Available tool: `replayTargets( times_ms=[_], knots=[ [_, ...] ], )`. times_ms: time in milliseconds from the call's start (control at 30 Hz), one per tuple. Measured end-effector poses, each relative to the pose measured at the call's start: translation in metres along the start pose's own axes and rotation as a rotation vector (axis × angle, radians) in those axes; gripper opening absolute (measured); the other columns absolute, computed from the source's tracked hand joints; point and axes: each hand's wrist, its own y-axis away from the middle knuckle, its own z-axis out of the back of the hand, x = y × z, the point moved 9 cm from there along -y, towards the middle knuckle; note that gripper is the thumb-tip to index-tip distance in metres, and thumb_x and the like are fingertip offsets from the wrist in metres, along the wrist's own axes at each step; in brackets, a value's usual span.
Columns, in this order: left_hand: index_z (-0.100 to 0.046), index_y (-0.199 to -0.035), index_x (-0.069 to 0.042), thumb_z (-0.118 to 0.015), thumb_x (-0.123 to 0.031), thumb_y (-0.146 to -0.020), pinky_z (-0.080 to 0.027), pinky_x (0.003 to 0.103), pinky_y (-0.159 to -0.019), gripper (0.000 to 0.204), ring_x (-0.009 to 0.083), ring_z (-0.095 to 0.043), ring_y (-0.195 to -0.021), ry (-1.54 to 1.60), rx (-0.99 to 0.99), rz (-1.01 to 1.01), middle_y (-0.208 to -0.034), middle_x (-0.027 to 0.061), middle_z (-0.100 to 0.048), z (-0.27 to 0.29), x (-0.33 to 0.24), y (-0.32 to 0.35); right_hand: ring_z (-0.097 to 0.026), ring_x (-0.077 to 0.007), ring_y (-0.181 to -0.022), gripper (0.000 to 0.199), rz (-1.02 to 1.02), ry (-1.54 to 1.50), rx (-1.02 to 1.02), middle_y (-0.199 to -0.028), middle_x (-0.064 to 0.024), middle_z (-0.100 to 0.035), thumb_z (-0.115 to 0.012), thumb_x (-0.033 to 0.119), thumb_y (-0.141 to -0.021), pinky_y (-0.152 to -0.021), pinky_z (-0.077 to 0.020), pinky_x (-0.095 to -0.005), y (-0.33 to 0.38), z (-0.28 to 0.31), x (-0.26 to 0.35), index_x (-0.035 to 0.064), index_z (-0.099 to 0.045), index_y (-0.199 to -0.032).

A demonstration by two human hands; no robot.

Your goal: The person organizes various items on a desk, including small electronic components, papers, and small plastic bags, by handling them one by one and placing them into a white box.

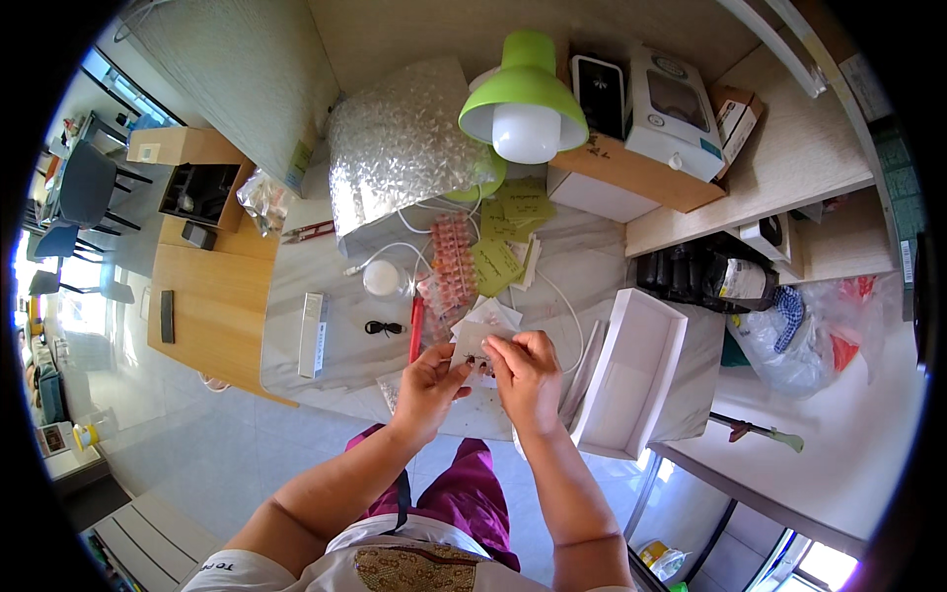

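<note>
Above the near edge of a marble-patterned table (340, 380), both my hands are at a small white card (470, 337). The fingers of my left hand (422, 395) pinch it from its left lower side. My right hand (530, 383) has thumb and forefinger closed on its right side. Small dark pieces show on or just below the card between my fingertips; they are too small to name. More white paper (493, 313) lies right behind the card. Left of the card is a red stick-like thing (415, 331), and beyond it lie pink blister-like strips (454, 259).
A long white open box (633, 370) stands at the right. Green cards (498, 264), a green lamp (523, 84) and bubble wrap (395, 143) are at the back. Leftward lie a coiled black cable (383, 328), a round white container (382, 278) and a narrow box (313, 335).
</note>
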Motion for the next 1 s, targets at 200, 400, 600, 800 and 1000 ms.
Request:
replayTargets(
  times_ms=[200,400,600,800,1000],
  knots=[
    [-0.053,-0.117,-0.005,-0.055,-0.002,-0.088,-0.052,0.027,-0.071,0.029,0.0093,-0.06,-0.09,-0.013,0.05,-0.016,-0.102,0.0013,-0.063,-0.003,0.005,0.002,-0.055,-0.0217,-0.07,0.015,0.008,0.013,0.023,-0.077,-0.0042,-0.052,-0.073,0.011,-0.071,-0.056,-0.0464,-0.0327,0.0,0.0,0.007,0.0098,-0.068,-0.085],
    [-0.052,-0.113,-0.005,-0.057,-0.005,-0.086,-0.05,0.029,-0.073,0.027,0.0134,-0.06,-0.09,0.106,-0.052,0.143,-0.101,0.0036,-0.062,0.007,0.009,0.005,-0.056,-0.0148,-0.067,0.012,-0.275,-0.268,0.031,-0.081,-0.005,-0.058,-0.071,0.007,-0.076,-0.056,-0.0454,-0.0277,0.002,0.015,-0.021,0.0058,-0.07,-0.088],
    [-0.05,-0.108,-0.007,-0.058,-0.008,-0.086,-0.051,0.034,-0.076,0.024,0.019,-0.061,-0.091,0.197,-0.09,0.222,-0.101,0.0079,-0.062,0.016,0.014,0.001,-0.062,-0.0148,-0.07,0.015,-1.015,-1.079,0.025,-0.084,-0.0077,-0.064,-0.068,0.011,-0.081,-0.053,-0.0495,-0.0225,0.057,-0.017,-0.1,-0.0004,-0.065,-0.091],
    [-0.051,-0.109,-0.007,-0.056,-0.01,-0.088,-0.05,0.031,-0.073,0.022,0.0135,-0.06,-0.089,0.04,-0.091,0.163,-0.1,0.0039,-0.062,0.011,0.017,-0.001,-0.062,-0.0142,-0.068,0.012,-1.132,-1.575,-0.005,-0.082,-0.007,-0.064,-0.066,0.009,-0.079,-0.052,-0.0494,-0.0266,0.062,-0.038,-0.091,-0.0001,-0.063,-0.086],
    [-0.057,-0.117,-0.006,-0.056,-0.007,-0.087,-0.044,0.02,-0.063,0.029,0.0027,-0.055,-0.076,-0.123,-0.016,-0.016,-0.091,-0.0012,-0.065,0.003,0.018,-0.004,-0.057,-0.0168,-0.053,0.015,-0.2,-0.159,0.114,-0.07,-0.004,-0.059,-0.071,0.006,-0.071,-0.048,-0.046,-0.0303,0.021,-0.014,-0.03,0.0072,-0.068,-0.086]
  ],
)
